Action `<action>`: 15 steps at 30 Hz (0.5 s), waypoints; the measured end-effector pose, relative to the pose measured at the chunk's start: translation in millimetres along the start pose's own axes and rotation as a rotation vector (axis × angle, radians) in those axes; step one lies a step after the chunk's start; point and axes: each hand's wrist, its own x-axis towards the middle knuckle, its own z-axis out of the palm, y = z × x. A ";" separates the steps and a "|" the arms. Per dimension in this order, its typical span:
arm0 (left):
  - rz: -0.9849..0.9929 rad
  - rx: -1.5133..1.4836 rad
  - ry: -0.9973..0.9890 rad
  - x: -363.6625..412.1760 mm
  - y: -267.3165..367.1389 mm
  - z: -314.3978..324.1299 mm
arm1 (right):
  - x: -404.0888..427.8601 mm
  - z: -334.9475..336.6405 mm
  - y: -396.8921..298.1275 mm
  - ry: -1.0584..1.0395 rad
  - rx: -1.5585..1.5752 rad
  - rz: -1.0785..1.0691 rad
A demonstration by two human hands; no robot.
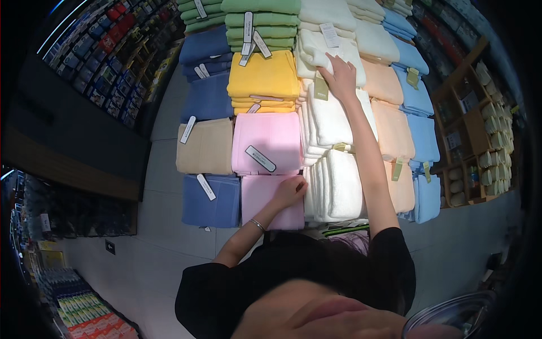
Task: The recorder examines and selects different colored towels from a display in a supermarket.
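Observation:
My right hand [341, 78] reaches forward over the display, its fingers spread on the near edge of a rumpled white towel [347, 51]. That towel bears a white paper tag [329, 34]. Just below the hand is a folded white towel [332, 120] with an olive tag [321, 87] at its far edge. My left hand [290, 191], fingers curled, rests on the nearest pink towel [258, 199], against the side of a stack of white towels [338, 186]. Whether its fingers pinch any cloth cannot be made out. A second pink towel [266, 135] with a printed tag lies beyond.
Yellow [262, 74], green [262, 19], beige [205, 146] and blue towels [211, 199] are stacked on the left. Peach [391, 127] and light-blue towels [423, 135] flank the right. A wooden shelf [474, 127] stands farther right, product racks [106, 63] at left. Grey floor tiles [169, 212] show between.

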 end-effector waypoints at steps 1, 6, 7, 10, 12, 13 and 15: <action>-0.001 -0.003 0.004 -0.4 -1.4 0.6 | -0.6 -1.7 2.7 -0.003 0.000 -0.004; 0.018 -0.061 0.070 -4.0 -3.0 9.4 | -0.6 -18.5 6.6 -0.040 0.210 0.296; 0.012 -0.059 0.065 -6.0 -3.6 9.7 | -3.1 -16.9 9.5 -0.043 0.213 0.302; 0.037 -0.034 0.078 -5.3 -3.2 7.9 | -6.0 -22.5 13.6 0.235 0.705 0.458; -0.005 -0.057 0.034 -5.6 -2.3 5.3 | -5.5 -28.2 17.4 0.300 0.831 0.488; -0.004 -0.050 0.035 -5.3 -1.9 4.6 | -5.6 -31.6 19.0 0.363 0.955 0.516; 0.035 -0.091 0.026 -3.8 -0.8 5.2 | -3.1 -40.9 30.2 0.422 1.041 0.602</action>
